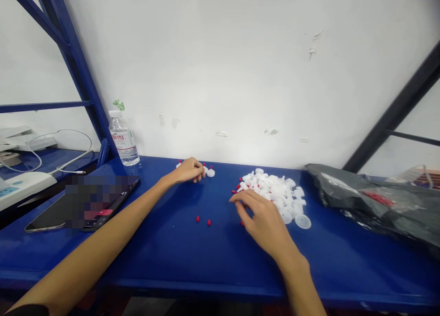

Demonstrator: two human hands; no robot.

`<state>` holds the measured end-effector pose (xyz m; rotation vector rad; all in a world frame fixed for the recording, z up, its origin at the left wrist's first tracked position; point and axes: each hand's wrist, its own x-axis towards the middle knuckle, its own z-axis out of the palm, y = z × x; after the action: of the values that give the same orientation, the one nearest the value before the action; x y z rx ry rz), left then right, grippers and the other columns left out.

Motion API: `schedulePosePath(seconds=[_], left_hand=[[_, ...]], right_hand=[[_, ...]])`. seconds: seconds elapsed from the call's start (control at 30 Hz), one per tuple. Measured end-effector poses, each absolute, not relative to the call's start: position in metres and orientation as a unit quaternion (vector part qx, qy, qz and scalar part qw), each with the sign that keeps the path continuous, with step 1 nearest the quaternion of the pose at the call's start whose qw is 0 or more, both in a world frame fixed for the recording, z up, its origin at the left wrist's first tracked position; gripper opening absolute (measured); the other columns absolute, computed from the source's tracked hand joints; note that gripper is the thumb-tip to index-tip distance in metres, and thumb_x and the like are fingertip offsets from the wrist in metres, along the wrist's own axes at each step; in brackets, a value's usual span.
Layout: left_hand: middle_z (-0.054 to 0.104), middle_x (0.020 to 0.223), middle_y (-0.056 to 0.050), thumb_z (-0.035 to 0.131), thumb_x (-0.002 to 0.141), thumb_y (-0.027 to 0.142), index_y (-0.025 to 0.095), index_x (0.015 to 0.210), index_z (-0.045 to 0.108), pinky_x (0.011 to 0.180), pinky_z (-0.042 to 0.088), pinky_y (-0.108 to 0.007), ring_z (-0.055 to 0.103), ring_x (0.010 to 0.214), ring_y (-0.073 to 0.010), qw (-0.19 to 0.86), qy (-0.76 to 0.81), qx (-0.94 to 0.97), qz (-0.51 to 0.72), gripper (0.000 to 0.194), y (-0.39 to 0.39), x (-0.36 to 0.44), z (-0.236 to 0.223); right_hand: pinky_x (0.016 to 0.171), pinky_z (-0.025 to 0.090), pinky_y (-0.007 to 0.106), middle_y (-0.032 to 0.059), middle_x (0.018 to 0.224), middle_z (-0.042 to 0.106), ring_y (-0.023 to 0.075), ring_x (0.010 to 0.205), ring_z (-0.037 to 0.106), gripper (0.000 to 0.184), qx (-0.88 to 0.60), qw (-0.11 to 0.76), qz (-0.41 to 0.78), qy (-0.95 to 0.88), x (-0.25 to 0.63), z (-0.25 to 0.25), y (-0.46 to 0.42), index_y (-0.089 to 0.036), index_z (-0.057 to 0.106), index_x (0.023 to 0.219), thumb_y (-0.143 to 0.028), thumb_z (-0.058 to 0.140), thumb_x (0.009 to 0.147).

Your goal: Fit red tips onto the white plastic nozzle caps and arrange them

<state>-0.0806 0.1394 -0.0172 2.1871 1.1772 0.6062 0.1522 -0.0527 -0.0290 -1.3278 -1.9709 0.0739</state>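
Note:
My left hand (191, 170) is at the back of the blue table, fingers curled, with its fingertips at a white nozzle cap with a red tip (205, 169). A similar red-tipped cap (211, 172) stands upright just right of it, and another red tip (179, 162) shows behind the hand. My right hand (258, 211) hovers at the near left edge of a heap of white nozzle caps (273, 187), thumb and forefinger apart, holding nothing visible. Small red tip covers lie among the heap's left side. Two more, a red cover (197, 219) and another (209, 223), lie between my hands.
A water bottle (124, 139) stands at the back left. Left of my forearm lie a phone (48, 210) and a dark device (127, 192), near a white power strip (27, 185) with cables. A black plastic bag (360, 199) lies right; blue frame posts (74, 59) rise alongside.

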Motion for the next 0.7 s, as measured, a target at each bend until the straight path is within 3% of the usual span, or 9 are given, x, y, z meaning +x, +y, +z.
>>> schedulePosePath(seconds=[0.13,0.3,0.5,0.7], left_hand=[[0.07,0.064,-0.004,0.052,0.079,0.025,0.015,0.072,0.075,0.054,0.046,-0.023,0.06,0.049,-0.0117,0.312,0.416,0.825,0.222,0.026,0.142,-0.077,-0.029],[0.072,0.069,-0.002,0.055,0.078,0.023,0.015,0.086,0.078,0.053,0.045,-0.023,0.057,0.048,-0.0114,0.31,0.401,0.833,0.223,0.026,0.134,-0.066,-0.032],[0.074,0.076,-0.003,0.057,0.083,0.022,0.018,0.09,0.08,0.063,0.046,-0.024,0.065,0.068,-0.0158,0.277,0.318,0.876,0.234,0.024,0.105,-0.041,-0.03],[0.07,0.1,-0.007,0.06,0.093,0.038,0.023,0.125,0.072,0.074,0.048,-0.027,0.064,0.082,-0.0179,0.204,0.321,0.896,0.228,0.038,0.088,-0.021,-0.045]], right_hand=[[0.081,0.05,0.03,-0.0003,0.103,0.074,0.0182,0.093,0.071,0.024,-0.526,0.374,0.013,-0.764,0.152,-0.029,-0.051,-0.027,0.071,0.102,-0.016,0.051,0.098],[0.072,0.049,0.03,-0.0005,0.099,0.076,0.018,0.079,0.071,0.022,-0.601,0.402,-0.005,-0.691,0.161,-0.031,-0.046,-0.028,0.071,0.104,-0.021,0.052,0.096],[0.065,0.046,0.031,0.0006,0.095,0.076,0.0186,0.068,0.07,0.021,-0.663,0.408,0.0,-0.627,0.187,-0.028,-0.044,-0.027,0.072,0.107,-0.028,0.057,0.092],[0.061,0.042,0.032,0.0046,0.09,0.074,0.0224,0.069,0.067,0.018,-0.702,0.329,-0.077,-0.627,0.2,-0.034,-0.047,-0.025,0.077,0.099,-0.036,0.064,0.091]])
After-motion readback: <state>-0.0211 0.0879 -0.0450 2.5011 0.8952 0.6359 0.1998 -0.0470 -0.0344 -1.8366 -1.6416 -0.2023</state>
